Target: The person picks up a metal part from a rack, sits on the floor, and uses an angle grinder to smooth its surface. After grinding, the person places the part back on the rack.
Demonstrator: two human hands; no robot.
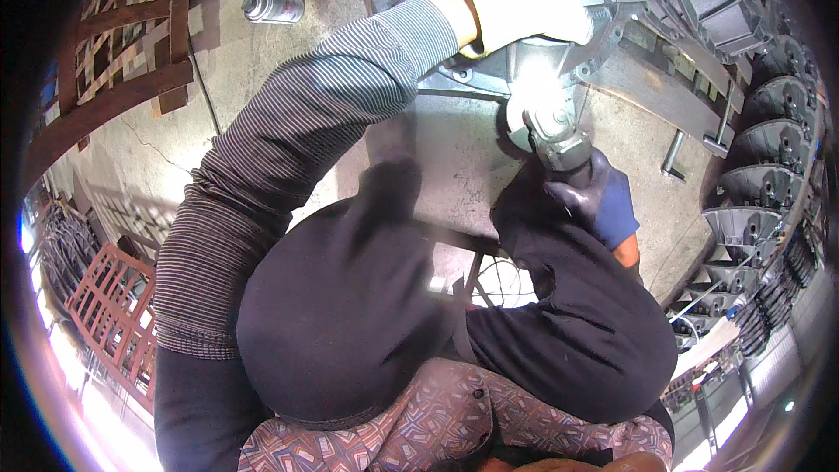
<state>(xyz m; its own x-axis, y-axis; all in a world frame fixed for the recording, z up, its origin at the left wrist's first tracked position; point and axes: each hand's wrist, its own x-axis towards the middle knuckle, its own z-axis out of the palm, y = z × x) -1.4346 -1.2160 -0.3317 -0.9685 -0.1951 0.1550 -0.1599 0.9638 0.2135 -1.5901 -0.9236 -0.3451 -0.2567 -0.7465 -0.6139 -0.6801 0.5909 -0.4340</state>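
Grey metal casting (496, 68), silvery grinder (560, 142), apparently touching

The white-and-yellow glove (529, 0) is at upper centre, the blue glove (614, 208) right of centre; the dark sleeve (253, 157) at left has pale stripes.

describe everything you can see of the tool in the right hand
The tool has a silvery, metal-looking head and a darker body, which the gloved right hand grips. The head points forward, toward the grey casting. Glare washes out its far end, so whether that touches the casting, or the tool is running, cannot be told.
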